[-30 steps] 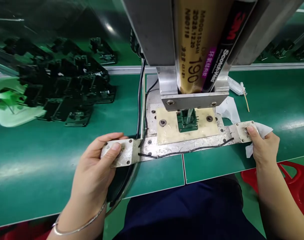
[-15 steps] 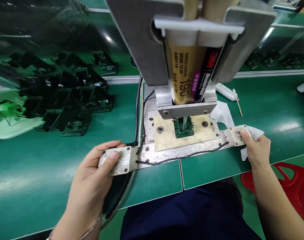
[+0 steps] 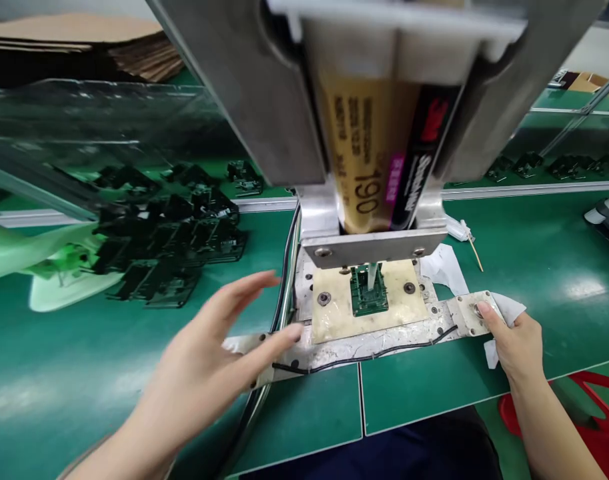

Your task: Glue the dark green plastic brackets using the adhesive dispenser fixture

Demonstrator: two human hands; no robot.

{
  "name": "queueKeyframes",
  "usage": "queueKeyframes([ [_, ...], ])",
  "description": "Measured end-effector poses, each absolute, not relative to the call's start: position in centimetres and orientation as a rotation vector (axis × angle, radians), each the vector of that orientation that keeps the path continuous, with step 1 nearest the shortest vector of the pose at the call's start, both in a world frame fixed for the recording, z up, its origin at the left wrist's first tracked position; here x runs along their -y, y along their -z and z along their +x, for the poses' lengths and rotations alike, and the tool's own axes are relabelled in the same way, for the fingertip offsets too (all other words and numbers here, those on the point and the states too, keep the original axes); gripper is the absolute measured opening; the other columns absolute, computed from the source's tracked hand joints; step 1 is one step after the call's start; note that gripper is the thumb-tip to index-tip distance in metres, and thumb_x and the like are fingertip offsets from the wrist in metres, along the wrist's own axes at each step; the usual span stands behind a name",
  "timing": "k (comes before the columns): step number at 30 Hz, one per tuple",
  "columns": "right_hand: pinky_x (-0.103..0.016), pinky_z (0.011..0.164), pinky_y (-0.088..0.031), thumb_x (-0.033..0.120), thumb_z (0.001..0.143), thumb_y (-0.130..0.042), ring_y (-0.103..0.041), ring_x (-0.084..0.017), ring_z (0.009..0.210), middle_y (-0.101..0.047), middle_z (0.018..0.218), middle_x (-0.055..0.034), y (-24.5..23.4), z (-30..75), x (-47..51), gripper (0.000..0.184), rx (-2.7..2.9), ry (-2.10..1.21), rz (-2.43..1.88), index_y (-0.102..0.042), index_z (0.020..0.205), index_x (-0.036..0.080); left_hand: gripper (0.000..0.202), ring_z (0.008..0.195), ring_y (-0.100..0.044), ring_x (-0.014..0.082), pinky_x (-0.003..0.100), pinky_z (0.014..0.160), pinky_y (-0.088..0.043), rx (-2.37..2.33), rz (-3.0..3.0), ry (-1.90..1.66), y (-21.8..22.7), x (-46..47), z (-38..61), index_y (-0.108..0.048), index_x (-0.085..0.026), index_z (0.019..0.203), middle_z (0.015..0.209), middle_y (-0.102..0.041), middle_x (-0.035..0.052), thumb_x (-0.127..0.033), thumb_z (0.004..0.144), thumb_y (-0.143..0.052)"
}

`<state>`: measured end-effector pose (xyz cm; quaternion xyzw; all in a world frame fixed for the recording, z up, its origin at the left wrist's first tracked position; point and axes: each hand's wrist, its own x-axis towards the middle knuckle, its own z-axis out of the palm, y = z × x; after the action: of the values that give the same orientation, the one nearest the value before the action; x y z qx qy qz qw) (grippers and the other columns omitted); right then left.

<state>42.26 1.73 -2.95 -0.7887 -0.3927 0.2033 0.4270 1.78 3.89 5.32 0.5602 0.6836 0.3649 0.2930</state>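
The top of the gold-and-black adhesive cartridge (image 3: 379, 160) and the grey metal press frame (image 3: 244, 93) that clamps it are cut off by the upper edge. The left hand (image 3: 209, 373) is blurred and hides the left end of the long scratched metal fixture plate (image 3: 384, 343), which lies on the green table (image 3: 59, 373). Whether the hand touches the plate cannot be told. The pile of black plastic parts (image 3: 169, 233) far left is too dark to make out singly.

The left fingers (image 3: 244, 290) are straight and spread wide, holding nothing. The right hand (image 3: 517, 343) is at the plate's right end, thumb pressed on the round button there, the other fingers curled in over a crumpled white tissue (image 3: 504, 310), mostly hidden under the palm. The small green circuit board (image 3: 368, 293) sits in the cream pad (image 3: 334, 310) at the plate's middle, under the cartridge's white nozzle. A black cable (image 3: 284, 267) runs along the plate's left side.

Half a second ago the left thumb pressed the left end and the fingers gripped its edge; now that hand has let go and opened. The right thumb has stayed put.
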Motion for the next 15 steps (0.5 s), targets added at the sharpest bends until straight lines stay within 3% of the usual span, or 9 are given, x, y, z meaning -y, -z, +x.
queueKeyframes([
  [2,-0.042,0.066,-0.06,0.076,0.062,-0.082,-0.077,-0.039,0.085,-0.081,0.085,-0.0117,3.0,42.4,-1.7,0.065,0.961,-0.503,-1.989,-0.084,0.089,0.017,0.09,0.135,-0.058,0.0413,0.055,0.112,-0.049,-1.653,1.623,-0.77,-6.2,-6.0,4.2,-0.061,-0.028,0.135,0.143,-0.064,0.0125,-0.067,0.058,-0.089],
  [4,-0.042,0.067,-0.06,0.076,0.061,-0.082,-0.077,-0.039,0.086,-0.081,0.087,-0.012,3.0,42.4,-1.7,0.065,0.943,-0.495,-1.989,-0.084,0.089,0.018,0.091,0.133,-0.059,0.0417,0.058,0.112,-0.05,-1.491,1.682,-0.618,-6.2,-7.9,6.2,-0.06,-0.023,0.136,0.142,-0.063,0.0162,-0.065,0.061,-0.089],
  [8,-0.043,0.071,-0.061,0.076,0.061,-0.082,-0.077,-0.039,0.089,-0.081,0.089,-0.0123,2.9,42.2,-1.6,0.067,0.938,-0.484,-1.966,-0.084,0.092,0.017,0.073,0.119,-0.067,0.0392,0.058,0.108,-0.053,-1.28,1.649,-0.601,-5.3,-10.0,7.9,-0.068,-0.017,0.123,0.126,-0.07,0.0182,-0.057,0.065,-0.088],
  [11,-0.042,0.07,-0.061,0.074,0.063,-0.083,-0.077,-0.039,0.088,-0.081,0.087,-0.0117,2.7,42.1,-1.7,0.064,0.968,-0.467,-1.943,-0.084,0.093,0.017,0.057,0.112,-0.07,0.0344,0.05,0.105,-0.056,-1.194,1.541,-0.638,-5.9,-10.0,8.0,-0.074,-0.017,0.113,0.119,-0.073,0.0156,-0.05,0.069,-0.087],
  [15,-0.042,0.069,-0.061,0.072,0.066,-0.083,-0.077,-0.037,0.085,-0.081,0.085,-0.0108,2.9,42.0,-1.9,0.06,1.002,-0.454,-1.907,-0.084,0.092,0.018,0.045,0.091,-0.075,0.0319,0.036,0.075,-0.064,-1.228,1.375,-0.563,-7.8,-9.0,7.8,-0.081,-0.019,0.102,0.094,-0.078,0.012,-0.048,0.068,-0.09],
])
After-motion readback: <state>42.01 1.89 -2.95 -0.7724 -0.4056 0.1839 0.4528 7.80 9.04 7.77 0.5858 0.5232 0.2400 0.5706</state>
